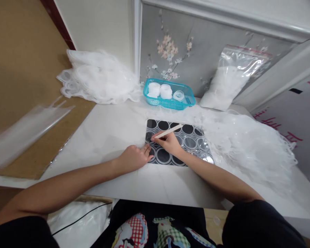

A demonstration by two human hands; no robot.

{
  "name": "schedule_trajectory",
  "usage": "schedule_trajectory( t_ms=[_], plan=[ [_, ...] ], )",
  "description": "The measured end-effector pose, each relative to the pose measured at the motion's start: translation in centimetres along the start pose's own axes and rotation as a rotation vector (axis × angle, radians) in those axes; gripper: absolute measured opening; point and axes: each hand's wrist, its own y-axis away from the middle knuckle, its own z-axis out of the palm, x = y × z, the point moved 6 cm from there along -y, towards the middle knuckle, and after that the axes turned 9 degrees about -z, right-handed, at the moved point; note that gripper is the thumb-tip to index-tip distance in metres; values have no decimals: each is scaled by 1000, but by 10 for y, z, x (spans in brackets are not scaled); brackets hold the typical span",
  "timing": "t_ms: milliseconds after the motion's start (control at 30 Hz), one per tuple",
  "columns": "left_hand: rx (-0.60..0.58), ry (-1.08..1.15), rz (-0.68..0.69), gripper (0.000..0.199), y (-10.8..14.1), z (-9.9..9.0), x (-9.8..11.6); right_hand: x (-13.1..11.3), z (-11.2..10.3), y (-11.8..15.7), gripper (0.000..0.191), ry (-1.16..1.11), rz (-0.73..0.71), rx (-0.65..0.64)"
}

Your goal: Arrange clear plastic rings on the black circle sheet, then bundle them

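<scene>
A dark sheet with rows of pale rings (163, 155) lies flat on the white table (113, 129). My right hand (167, 142) is closed on a flat white stick (170, 131), whose lower end is at the sheet's left side; the other end slants up to the right. At the sheet's left edge rests my left hand (138, 156), with its thumb and some fingers apart near the rings and nothing visible in it. Clear round pieces (207, 158) lie on the right part of the sheet.
Behind the sheet stands a blue basket (170, 104) with stacks of white rings. White filmy heaps lie at back left (100, 77) and right (250, 148). A filled clear bag (227, 79) leans against the wall. Plastic sleeves (31, 127) lie left on brown board.
</scene>
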Motion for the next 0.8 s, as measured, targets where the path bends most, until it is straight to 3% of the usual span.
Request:
schedule_trajectory(
  t_ms=[167, 300, 367, 433, 500, 533, 600, 733, 800],
  plan=[
    [-14, 29, -13, 42, 0, 1, -1, -18, 1, 12, 14, 327, -214, -16],
    [-36, 100, -49, 42, -2, 0, -6, -34, 17, 23, 19, 732, -474, -202],
    [-72, 102, -55, 42, -2, -1, -9, -35, 16, 12, 23, 859, -519, -268],
    [-109, 98, -59, 41, -3, -2, -12, -35, -4, -13, 24, 932, -448, -153],
    [-115, 104, -70, 41, -3, -4, -16, -37, -43, -37, 25, 945, -295, 157],
    [-104, 112, -75, 40, -4, -5, -17, -38, -62, -42, 24, 926, -223, 319],
    [-59, 138, -69, 39, -4, -7, -17, -39, -84, -38, 25, 856, -181, 444],
    [58, 202, 9, 45, -6, -11, -6, -27, -68, 7, 22, 584, -188, 183],
    [63, 198, 32, 48, -7, -8, 2, -16, -56, 31, 20, 438, -121, 126]
  ],
)
